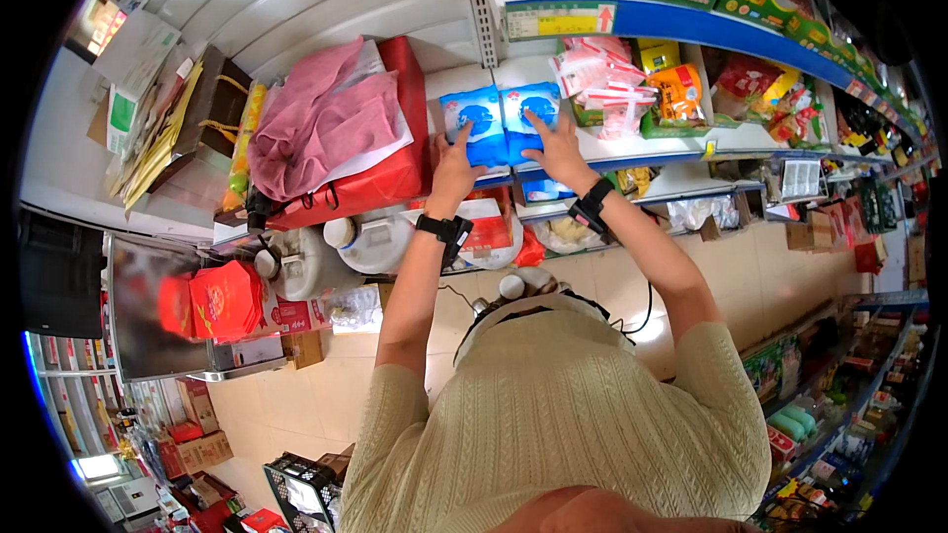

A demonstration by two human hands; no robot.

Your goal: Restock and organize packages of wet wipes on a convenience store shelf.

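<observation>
Two blue-and-white soft packets stand side by side on the white shelf, close together. My left hand holds the left blue packet, with a finger over its front and the others at its left edge. On the right blue packet, my right hand has one finger across the front and the rest along its right side. Both wrists wear black straps. The packets' backs are hidden.
Left of the packets, a pink cloth lies over a red bag. Pink-and-white packets and an orange packet sit to the right. A blue-edged shelf juts out above. Large pale jugs stand below.
</observation>
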